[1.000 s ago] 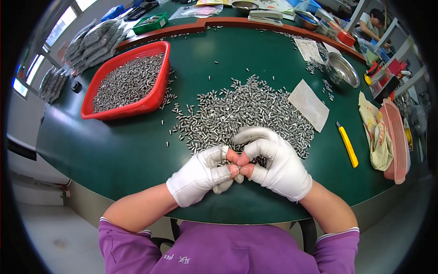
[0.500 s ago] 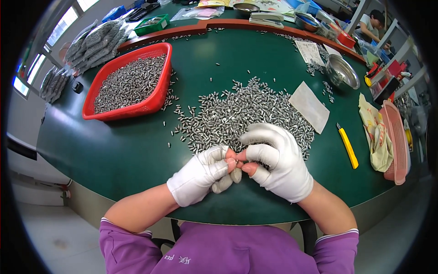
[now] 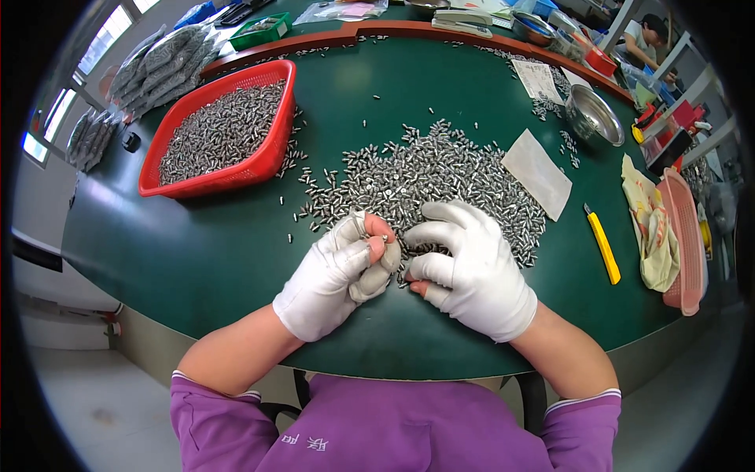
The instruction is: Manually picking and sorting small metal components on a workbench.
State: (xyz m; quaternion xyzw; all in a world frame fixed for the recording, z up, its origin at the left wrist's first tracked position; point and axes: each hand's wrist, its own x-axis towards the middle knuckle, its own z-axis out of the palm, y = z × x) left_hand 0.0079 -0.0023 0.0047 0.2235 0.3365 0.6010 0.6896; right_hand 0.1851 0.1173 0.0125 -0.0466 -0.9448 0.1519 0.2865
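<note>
Both my hands wear white gloves with bare thumb and forefinger tips. My left hand [image 3: 334, 271] is closed at the near left edge of the pile. Its thumb and forefinger pinch a small metal part [image 3: 384, 238], shiny and only partly visible. My right hand [image 3: 472, 271] arches over the near side of the pile of small silver bullet-shaped metal parts [image 3: 393, 177]. Its thumb and forefinger tips come together low at the pile's edge, beside a few loose parts. Its other fingers curve over the pile; what the pinch holds, if anything, is hidden.
On the green table, a red basket [image 3: 281, 130] full of the same parts stands at left. At right lie a white paper sheet [image 3: 539, 175], a yellow utility knife [image 3: 603, 245], a steel bowl [image 3: 591, 118] and a pink basket [image 3: 686, 259]. Grey bags [image 3: 161, 71] are stacked far left.
My hands, which met fingertip to fingertip, have parted. The left has risen slightly leftward with a small metal part in its pinch; the right's fingertips have lowered to the pile's near edge.
</note>
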